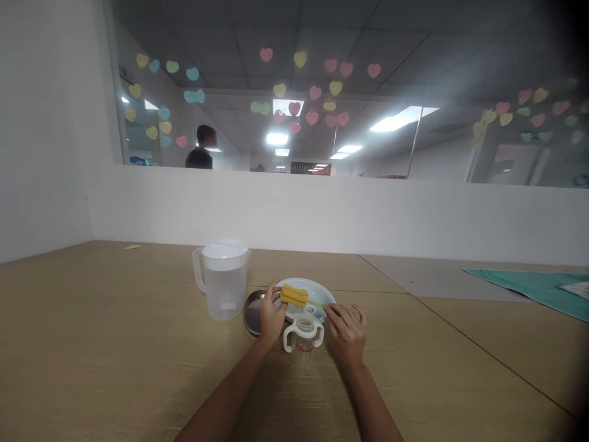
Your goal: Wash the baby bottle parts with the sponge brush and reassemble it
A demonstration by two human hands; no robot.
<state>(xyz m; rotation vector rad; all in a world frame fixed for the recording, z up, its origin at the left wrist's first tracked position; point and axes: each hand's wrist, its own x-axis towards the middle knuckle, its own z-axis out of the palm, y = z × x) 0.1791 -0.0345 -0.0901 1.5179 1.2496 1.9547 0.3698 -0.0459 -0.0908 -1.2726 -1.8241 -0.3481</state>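
A bottle brush with a yellow sponge head [294,296] and a thin green handle is held level between my hands. My right hand [348,328] is closed around the end of the handle. At the other end, my left hand [272,313] has its fingers and thumb closed on the sponge head. Just below stands a clear baby bottle [304,336] with two white side handles, red print and no lid on its mouth. Behind the brush lies a white bowl [324,293], with something clear inside that I cannot make out.
A translucent pitcher [225,282] with liquid stands at the left. Partly behind my left hand lies a round metal dish [252,314]. A teal cloth [519,285] is at the far right. Behind the table, a person [202,147] shows through the window [322,37].
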